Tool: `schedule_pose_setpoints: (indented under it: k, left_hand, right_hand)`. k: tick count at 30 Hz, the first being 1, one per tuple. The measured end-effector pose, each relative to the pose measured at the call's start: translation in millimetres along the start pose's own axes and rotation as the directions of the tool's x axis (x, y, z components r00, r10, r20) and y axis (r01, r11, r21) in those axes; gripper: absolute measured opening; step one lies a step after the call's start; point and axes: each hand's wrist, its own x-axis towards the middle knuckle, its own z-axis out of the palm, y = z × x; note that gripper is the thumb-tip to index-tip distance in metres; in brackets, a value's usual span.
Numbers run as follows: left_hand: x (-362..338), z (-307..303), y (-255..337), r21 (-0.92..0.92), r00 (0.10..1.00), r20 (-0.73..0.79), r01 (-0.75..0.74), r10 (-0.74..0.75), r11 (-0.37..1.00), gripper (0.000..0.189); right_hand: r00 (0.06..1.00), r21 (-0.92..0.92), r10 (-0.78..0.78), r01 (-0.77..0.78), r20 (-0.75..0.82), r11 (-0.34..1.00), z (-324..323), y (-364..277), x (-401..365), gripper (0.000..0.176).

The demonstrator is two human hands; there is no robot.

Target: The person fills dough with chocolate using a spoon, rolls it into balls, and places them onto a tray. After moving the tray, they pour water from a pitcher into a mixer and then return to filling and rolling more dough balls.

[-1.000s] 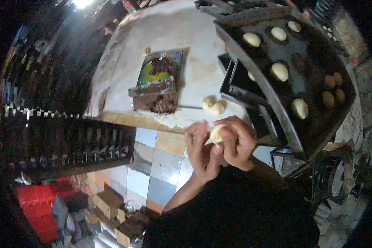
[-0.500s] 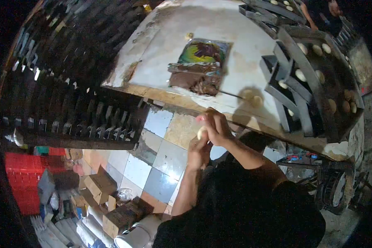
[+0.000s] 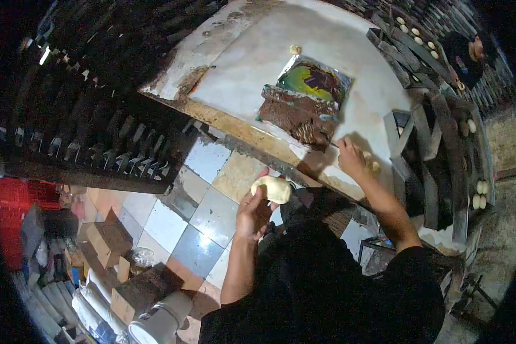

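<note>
In my left hand (image 3: 253, 213) is a flattened piece of pale dough (image 3: 276, 190), held between thumb and fingers above the tiled floor. My right hand (image 3: 351, 156) is closed at the table's front edge, around the thin handle of a tool whose far end reaches into brown paste. That paste (image 3: 295, 114) is a thick slab on an opened, colourful plastic wrapper (image 3: 312, 80). Beside my right hand lie small dough balls (image 3: 372, 163), partly hidden by it. A smaller pale lump (image 3: 295, 50) sits behind the wrapper.
Dark metal trays (image 3: 436, 149) with pale dough pieces are stacked on the table's right side. Another person (image 3: 467, 57) is at the far right. A dark slatted rack (image 3: 92, 143) stands left. Cardboard boxes (image 3: 109, 241), a white bucket (image 3: 155, 327) and red crates (image 3: 23, 212) are lower left.
My hands were together on the dough and have parted. The left now holds the dough, which shows wider and flatter; the right has moved to the tool handle on the table.
</note>
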Motion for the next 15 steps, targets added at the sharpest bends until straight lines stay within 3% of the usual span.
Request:
schedule_pose_setpoints:
  k: [3, 6, 9, 10, 13, 15]
  left_hand:
    - [24.2, 1.9, 13.0, 0.074, 0.995, -0.068, -0.063, 0.068, 0.995, 0.067]
    - [52.0, -2.8, 17.9, 0.081, 0.994, -0.058, -0.087, 0.092, 0.993, 0.061]
    - [84.8, 3.1, 11.1, 0.048, 0.995, -0.036, -0.092, 0.094, 0.995, 0.058]
    - [95.3, 4.3, 9.2, 0.019, 0.996, -0.035, -0.079, 0.08, 0.997, 0.057]
    - [124.2, 20.0, 4.1, 0.089, 0.987, -0.122, -0.094, 0.104, 0.992, 0.052]
    - [139.1, 27.4, -5.2, 0.141, 0.979, -0.175, -0.084, 0.108, 0.986, 0.048]
  right_hand:
    - [0.986, 0.097, -0.117, 0.129, -0.117, 0.987, 15.9, 6.8, -7.2, 0.042]
    - [1.0, 0.247, 0.001, 0.005, -0.027, 0.969, -20.7, -12.9, 12.9, 0.036]
    - [0.992, 0.306, -0.039, 0.074, -0.117, 0.949, 3.9, -5.3, 41.2, 0.029]
    - [0.989, 0.249, -0.081, 0.11, -0.127, 0.962, 5.0, -4.2, 41.8, 0.026]
    - [0.989, 0.336, -0.125, 0.094, 0.073, 0.937, -8.0, 9.8, 44.4, 0.02]
    - [0.965, 0.627, -0.191, 0.038, 0.179, 0.778, -29.9, 19.3, 44.8, 0.02]
